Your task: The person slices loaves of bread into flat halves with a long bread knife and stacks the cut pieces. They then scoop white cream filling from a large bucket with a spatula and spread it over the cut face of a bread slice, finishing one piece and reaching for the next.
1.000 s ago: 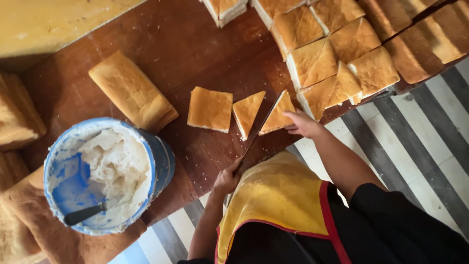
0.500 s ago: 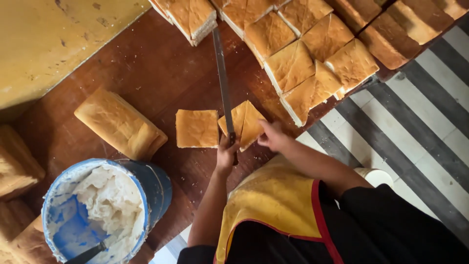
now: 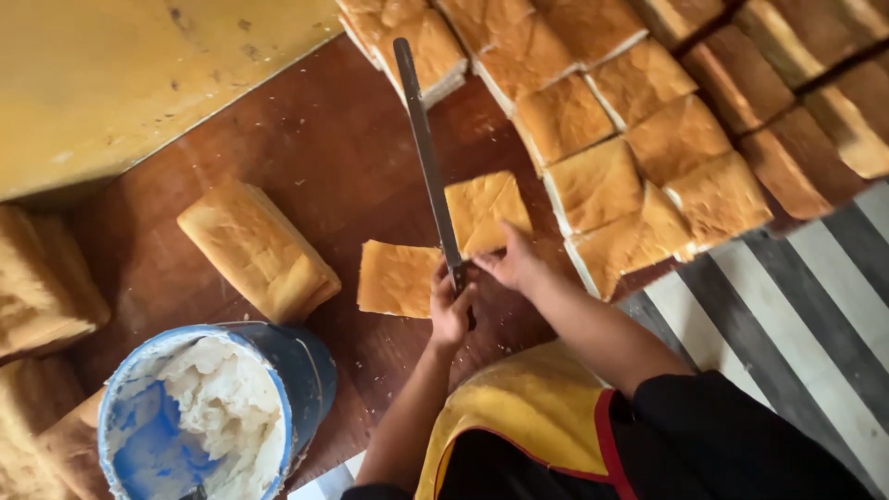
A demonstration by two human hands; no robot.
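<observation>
My left hand (image 3: 451,310) is shut on the handle of a long knife (image 3: 426,148). Its blade points away from me across the brown wooden table (image 3: 306,148). The blade lies between two flat pieces of golden bread. My right hand (image 3: 514,264) presses its fingertips on the near edge of the right piece (image 3: 486,208). The left piece (image 3: 398,278) lies flat just left of the blade, untouched.
A whole loaf (image 3: 257,248) lies left of the pieces. A blue bucket (image 3: 306,370) of white spread stands at the near left. Rows of loaves (image 3: 630,139) fill the far right of the table, and more loaves (image 3: 37,287) are stacked at the left. A striped floor (image 3: 796,296) shows on the right.
The knife came up from low beside the table edge and now points away between the pieces. My right hand shifted from the rightmost wedge onto the piece beside the blade.
</observation>
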